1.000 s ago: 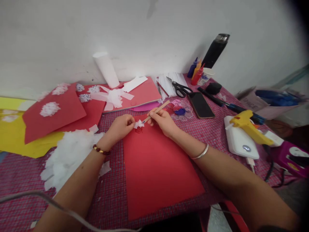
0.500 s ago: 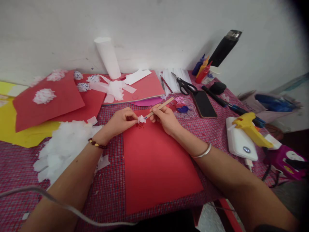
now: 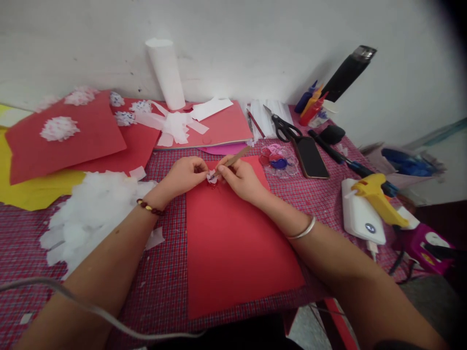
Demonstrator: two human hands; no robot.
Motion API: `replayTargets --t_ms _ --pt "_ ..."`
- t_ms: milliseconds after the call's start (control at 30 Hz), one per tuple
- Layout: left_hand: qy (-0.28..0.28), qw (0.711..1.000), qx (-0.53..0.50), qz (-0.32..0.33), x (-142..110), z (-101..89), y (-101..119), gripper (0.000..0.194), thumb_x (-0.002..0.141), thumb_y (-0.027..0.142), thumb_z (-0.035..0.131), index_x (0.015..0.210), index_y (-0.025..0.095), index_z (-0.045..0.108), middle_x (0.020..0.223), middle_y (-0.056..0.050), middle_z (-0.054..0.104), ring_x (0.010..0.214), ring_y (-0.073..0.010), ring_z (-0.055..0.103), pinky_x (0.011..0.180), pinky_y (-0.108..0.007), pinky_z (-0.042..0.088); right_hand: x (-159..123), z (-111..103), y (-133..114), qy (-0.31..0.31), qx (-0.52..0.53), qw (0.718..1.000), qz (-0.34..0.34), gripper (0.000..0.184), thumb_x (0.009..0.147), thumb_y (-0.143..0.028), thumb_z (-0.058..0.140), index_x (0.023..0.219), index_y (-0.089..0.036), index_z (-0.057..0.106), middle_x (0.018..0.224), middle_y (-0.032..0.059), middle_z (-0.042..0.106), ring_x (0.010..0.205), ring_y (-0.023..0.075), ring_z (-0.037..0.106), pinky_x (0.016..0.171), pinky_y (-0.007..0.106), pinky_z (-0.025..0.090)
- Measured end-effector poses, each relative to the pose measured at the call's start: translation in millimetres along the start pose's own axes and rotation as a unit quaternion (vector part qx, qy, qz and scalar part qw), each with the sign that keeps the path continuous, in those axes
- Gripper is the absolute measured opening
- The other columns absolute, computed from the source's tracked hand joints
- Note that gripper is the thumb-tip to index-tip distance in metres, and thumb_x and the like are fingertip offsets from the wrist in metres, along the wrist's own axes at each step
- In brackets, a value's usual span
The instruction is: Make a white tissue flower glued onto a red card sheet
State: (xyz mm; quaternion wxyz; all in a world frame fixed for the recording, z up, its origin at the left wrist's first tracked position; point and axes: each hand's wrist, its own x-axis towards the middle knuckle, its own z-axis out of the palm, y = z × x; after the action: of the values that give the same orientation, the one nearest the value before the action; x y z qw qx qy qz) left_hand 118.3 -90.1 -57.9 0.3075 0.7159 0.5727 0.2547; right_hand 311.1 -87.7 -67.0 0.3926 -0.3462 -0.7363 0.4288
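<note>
My left hand (image 3: 187, 176) is closed in a pinch at the edge of a small crumpled piece of white tissue paper (image 3: 211, 178). Between the fingers of my right hand (image 3: 242, 179) is a flat wooden stick (image 3: 239, 156), slanting down to the left. Its lower end reaches the tissue paper, and whether it presses on it I cannot tell. Both hands are over the far end of a red sheet of paper (image 3: 241, 243), where a dark red, shiny patch (image 3: 212, 185) shows just below the tissue.
White tissue pieces (image 3: 98, 214) are heaped on the left, below red sheets bearing tissue puffs (image 3: 60, 129). A paint palette (image 3: 279, 163), phone (image 3: 311, 156) and scissors (image 3: 284, 127) lie to the right. Further right are a yellow glue gun (image 3: 379, 197) and power bank (image 3: 361, 214). A cable (image 3: 91, 308) crosses the front left.
My right hand has moved a little left and down, bringing the stick's end onto or against the tissue paper. My left hand still pinches the tissue. The camera view has shifted slightly.
</note>
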Motion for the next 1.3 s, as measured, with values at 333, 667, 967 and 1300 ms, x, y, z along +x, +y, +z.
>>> replayTargets --t_ms 333,667,967,1300 --pt "0.003 1.000 -0.009 0.009 1.3 1.3 -4.1 0.018 0.078 0.033 0.063 0.066 0.019 0.063 0.063 -0.001 0.064 0.061 -0.0145 0.053 0.055 -0.026 0.037 2.6 0.9 -0.2 -0.019 -0.080 0.996 -0.014 0.018 0.097 -0.030 0.046 0.083 -0.021 0.054 0.077 0.0021 0.064 0.070 0.0166 0.058 0.069 0.030 0.041" --pt "-0.030 0.999 0.005 0.024 -1.6 -8.6 3.3 0.016 0.076 0.030 0.060 0.065 0.018 0.061 0.063 0.000 0.063 0.061 -0.0141 0.055 0.057 -0.026 0.038 4.1 6.9 -11.0 -0.040 -0.140 0.989 -0.005 0.016 0.095 -0.025 0.047 0.082 -0.021 0.055 0.080 0.0043 0.065 0.074 0.0186 0.061 0.071 0.031 0.042" --pt "-0.033 0.999 -0.004 0.012 -3.3 -6.2 -1.4 0.012 0.073 0.028 0.057 0.071 0.019 0.065 0.071 -0.002 0.067 0.065 -0.0163 0.058 0.058 -0.027 0.041 -2.5 -11.2 0.4 0.081 -0.007 0.996 0.026 0.018 0.095 -0.033 0.048 0.081 -0.023 0.053 0.072 0.0013 0.061 0.068 0.0168 0.058 0.066 0.028 0.046" --pt "-0.049 0.998 -0.014 0.022 -4.2 -9.9 2.3 0.030 0.085 0.045 0.056 0.072 0.019 0.061 0.070 -0.001 0.061 0.066 -0.0155 0.056 0.061 -0.028 0.041 5.0 -1.7 9.7 0.041 0.035 0.998 0.033 0.021 0.094 -0.035 0.050 0.079 -0.022 0.055 0.069 0.0009 0.063 0.065 0.0156 0.059 0.065 0.028 0.046"
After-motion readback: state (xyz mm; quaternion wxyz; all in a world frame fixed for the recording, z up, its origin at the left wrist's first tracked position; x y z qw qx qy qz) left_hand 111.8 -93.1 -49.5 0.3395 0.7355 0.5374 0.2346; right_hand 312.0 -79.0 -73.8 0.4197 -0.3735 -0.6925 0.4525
